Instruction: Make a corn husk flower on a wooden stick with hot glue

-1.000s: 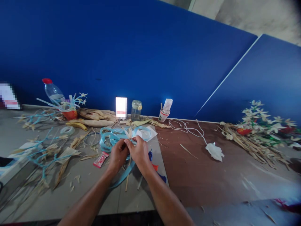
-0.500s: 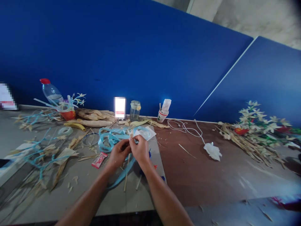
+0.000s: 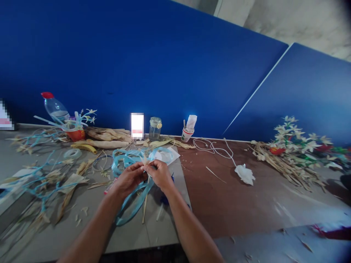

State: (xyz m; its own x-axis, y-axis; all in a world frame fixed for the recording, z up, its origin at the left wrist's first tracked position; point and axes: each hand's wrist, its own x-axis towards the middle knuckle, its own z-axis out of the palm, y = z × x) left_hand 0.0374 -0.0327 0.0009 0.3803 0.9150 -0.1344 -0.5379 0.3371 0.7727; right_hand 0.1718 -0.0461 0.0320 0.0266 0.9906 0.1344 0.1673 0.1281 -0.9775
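My left hand [image 3: 126, 179] and my right hand [image 3: 159, 175] meet over the grey table [image 3: 68, 226], fingertips pinched together on a small straw flower [image 3: 144, 160] on a thin stick. A light blue ribbon [image 3: 128, 204] runs from under my hands toward me, and more of it lies in loops [image 3: 123, 160] just behind them. Both hands are closed on the flower's stem where ribbon and stick meet.
Straw branches wrapped in blue [image 3: 41, 182] cover the left. A bottle [image 3: 53, 107], red cup [image 3: 74, 134], tape roll [image 3: 68, 153], glass jar [image 3: 155, 128] and paper cup [image 3: 188, 134] stand by the blue wall. White cable [image 3: 214, 149], tissue [image 3: 245, 174] and finished flowers [image 3: 298, 146] lie right.
My hands have shifted slightly left and up with the flower. The ribbon below them now hangs in a longer loop toward me. The view has drifted a little.
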